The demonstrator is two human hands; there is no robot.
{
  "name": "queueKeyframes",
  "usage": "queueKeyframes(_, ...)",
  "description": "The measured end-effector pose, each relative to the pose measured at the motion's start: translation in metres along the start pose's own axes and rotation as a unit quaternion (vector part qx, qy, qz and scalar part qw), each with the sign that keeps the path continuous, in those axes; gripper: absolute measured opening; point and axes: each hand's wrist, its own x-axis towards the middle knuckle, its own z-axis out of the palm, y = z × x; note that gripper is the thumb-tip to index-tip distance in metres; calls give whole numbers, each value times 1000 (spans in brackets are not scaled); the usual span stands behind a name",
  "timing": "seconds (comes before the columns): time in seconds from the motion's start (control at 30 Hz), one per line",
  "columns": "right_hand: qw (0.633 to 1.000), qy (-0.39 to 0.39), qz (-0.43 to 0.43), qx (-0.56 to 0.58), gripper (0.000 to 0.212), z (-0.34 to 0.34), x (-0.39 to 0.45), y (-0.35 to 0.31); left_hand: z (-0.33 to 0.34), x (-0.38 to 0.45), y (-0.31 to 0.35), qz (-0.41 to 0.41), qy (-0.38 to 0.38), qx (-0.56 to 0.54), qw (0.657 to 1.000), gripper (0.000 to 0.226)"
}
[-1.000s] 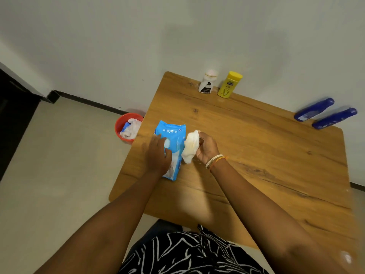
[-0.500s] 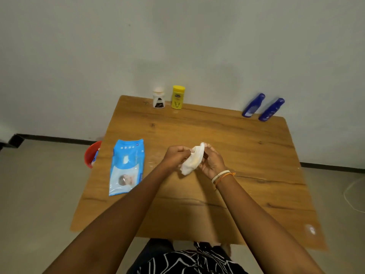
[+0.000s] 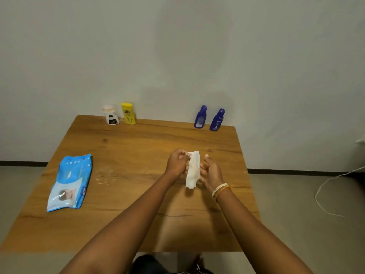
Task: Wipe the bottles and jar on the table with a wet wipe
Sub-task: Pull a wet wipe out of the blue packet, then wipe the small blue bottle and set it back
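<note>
A folded white wet wipe [image 3: 192, 171] hangs between my two hands above the middle of the wooden table [image 3: 138, 147]. My left hand [image 3: 176, 162] pinches its top edge. My right hand [image 3: 211, 171] touches its right side with fingers spread. Along the far edge by the wall stand a small white jar [image 3: 111, 115], a yellow bottle [image 3: 128, 113] and two dark blue bottles [image 3: 200, 117] [image 3: 217, 120], all upright and well beyond my hands.
A blue pack of wet wipes [image 3: 70, 181] lies flat on the table's left side. A damp smear [image 3: 104, 176] marks the wood beside it. A white cable [image 3: 331, 186] trails on the floor at the right.
My left hand left the wipes pack and joined the right at the wipe. The view swung right and up, so the red bin on the floor dropped out of sight.
</note>
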Motion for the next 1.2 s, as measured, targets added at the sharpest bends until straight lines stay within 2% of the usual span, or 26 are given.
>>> queueKeyframes(0.07,996,-8,-73,-44,11,-15,0,-4,22,-4,4,-8,16,-22,1000,8)
queueKeyframes(0.13,989,-41,-103,-99,30,-28,0,-7,39,-6,7,-23,12,-37,999,9)
queueKeyframes(0.17,989,-74,-94,-89,38,-33,-1,-8,46,-7,8,-32,0,-36,999,10)
queueKeyframes(0.23,993,-111,-49,4,49,-40,-5,-14,56,-7,12,-51,-41,-37,997,16)
queueKeyframes(0.33,993,-92,-9,69,47,-52,0,-18,63,-1,17,-62,-83,-38,994,27)
queueKeyframes(0.4,993,-84,3,83,43,-60,3,-22,62,6,17,-59,-79,-31,995,28)
queueKeyframes(0.47,993,-68,23,90,42,-65,10,-23,59,15,13,-40,-27,12,999,26)
queueKeyframes(0.53,995,-49,35,85,37,-66,17,-26,58,26,8,-15,37,121,992,24)
queueKeyframes(0.6,991,-49,48,115,37,-65,25,-27,59,35,5,-50,22,164,985,36)
queueKeyframes(0.63,988,-51,57,135,38,-64,30,-27,61,39,5,-86,-7,147,985,40)
queueKeyframes(0.7,981,-53,79,169,38,-59,35,-30,63,48,3,-123,-42,110,985,33)
queueKeyframes(0.87,969,-21,98,225,39,-56,51,-34,63,71,-7,-97,-14,66,993,17)
queueKeyframes(1.0,962,3,115,248,45,-52,70,-34,70,93,-9,-106,-53,81,990,18)
queueKeyframes(1.2,964,39,124,233,52,-52,112,-48,76,143,-10,-99,-42,124,986,24)
